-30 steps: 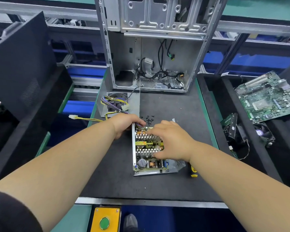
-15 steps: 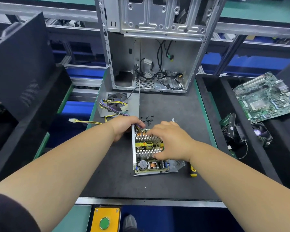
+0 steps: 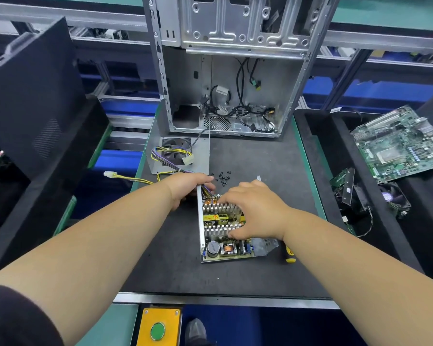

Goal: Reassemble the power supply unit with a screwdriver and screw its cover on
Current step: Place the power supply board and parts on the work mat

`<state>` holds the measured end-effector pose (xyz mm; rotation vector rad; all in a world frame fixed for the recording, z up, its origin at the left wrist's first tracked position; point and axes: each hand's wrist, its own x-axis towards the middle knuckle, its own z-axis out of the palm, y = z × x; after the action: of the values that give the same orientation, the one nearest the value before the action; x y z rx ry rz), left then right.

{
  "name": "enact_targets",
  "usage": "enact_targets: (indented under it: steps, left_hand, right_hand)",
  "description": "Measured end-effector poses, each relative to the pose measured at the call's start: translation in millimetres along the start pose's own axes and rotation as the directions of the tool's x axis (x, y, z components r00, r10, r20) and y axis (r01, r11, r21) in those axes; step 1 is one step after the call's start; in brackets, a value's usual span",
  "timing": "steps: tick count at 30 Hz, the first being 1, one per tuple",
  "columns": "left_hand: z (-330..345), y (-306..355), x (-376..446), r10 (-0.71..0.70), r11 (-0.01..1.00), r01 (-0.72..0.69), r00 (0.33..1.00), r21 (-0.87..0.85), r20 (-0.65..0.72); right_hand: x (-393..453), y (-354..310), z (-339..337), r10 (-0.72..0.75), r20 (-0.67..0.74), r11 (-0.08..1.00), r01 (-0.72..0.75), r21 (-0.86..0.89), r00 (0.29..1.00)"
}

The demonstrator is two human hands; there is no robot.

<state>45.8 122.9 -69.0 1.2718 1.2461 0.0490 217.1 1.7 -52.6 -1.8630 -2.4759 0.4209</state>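
The open power supply unit (image 3: 223, 236) lies on the dark mat (image 3: 260, 158), in front of the bare metal computer case (image 3: 225, 71) that stands at the far edge. Its circuit board and 2 rows of heat-sink fins face up, with no cover on. The left hand (image 3: 188, 187) curls around the unit's far left corner, gripping the metal wall where the bundle of yellow and purple wires (image 3: 170, 156) leaves it. The right hand (image 3: 255, 211) is spread over the top of the board, fingertips on the far fin row and thumb against the near one; whether it actually clamps the fins I cannot tell. The cover (image 3: 180, 156), with its fan, lies flat between the unit and the case, the wires draped over it. A small heap of black screws (image 3: 223, 177) sits just beyond the unit. The screwdriver's yellow-and-black handle (image 3: 289, 254) shows beside the unit's near right corner, under the right wrist. A green motherboard (image 3: 400, 143) rests far right of the unit.
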Motion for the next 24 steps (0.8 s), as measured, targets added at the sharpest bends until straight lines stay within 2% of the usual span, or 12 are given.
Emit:
enact_targets:
  steps: [6,8,10,12,15,16,17,18,19,20,21,24]
  left_hand:
    - [2.0,2.0,-1.3,-0.07,0.984,0.056,0.994,-0.167,-0.08]
    - [1.8,5.2,-3.4,-0.146,0.969,0.116,0.981,-0.216,-0.128]
    - [0.1,11.0,-8.8,-0.234,0.954,0.203,0.964,-0.222,-0.124]
    - [-2.2,16.1,-16.7,-0.319,0.934,0.302,0.946,-0.192,-0.062]
    - [-6.5,19.7,-25.7,-0.328,0.937,0.318,0.943,-0.142,-0.052]
    - [-7.7,21.9,-30.1,-0.285,0.957,0.279,0.954,-0.083,-0.088]
    - [-9.5,24.1,-34.8,-0.206,0.973,0.217,0.969,0.075,-0.134]
    - [-12.2,25.7,-38.1,-0.091,0.932,0.15,0.978,0.33,-0.188]
    - [-14.4,28.5,-42.5,0.056,0.8,0.099,0.97,0.591,-0.238]
    - [-15.6,31.2,-46.6,0.233,0.636,0.046,0.94,0.771,-0.249]
    - [-15.7,33.4,-50.3,0.366,0.535,-0.002,0.902,0.845,-0.23]
    - [-8.3,31.4,-57.7,0.585,0.529,-0.287,0.805,0.799,-0.098]
  right_hand:
    - [0.2,0.4,0.5,-0.017,-0.001,1.0,0.017,-0.02,1.0]
    - [0.5,0.4,0.7,-0.02,-0.002,1.0,0.02,-0.025,1.0]
    - [0.1,0.2,0.6,-0.021,-0.002,0.999,0.021,-0.027,1.0]
    - [-0.9,0.0,0.7,-0.026,0.0,0.999,0.026,-0.032,1.0]
    - [-1.1,0.3,0.0,-0.034,-0.003,0.999,0.034,-0.039,0.999]
    - [-0.7,0.4,0.1,-0.035,-0.004,0.999,0.035,-0.039,0.999]
    - [-0.3,0.5,0.2,-0.035,-0.004,0.999,0.035,-0.041,0.999]
    - [0.3,0.5,0.4,-0.037,-0.002,0.998,0.037,-0.045,0.999]
    - [0.4,0.8,1.1,-0.04,-0.003,0.998,0.04,-0.05,0.999]
    - [0.4,1.3,2.0,-0.042,-0.006,0.998,0.041,-0.053,0.999]
    - [0.0,1.8,2.9,-0.043,-0.014,0.998,0.042,-0.053,0.999]
    - [-0.2,2.4,3.9,-0.039,-0.035,0.997,0.036,-0.067,0.999]
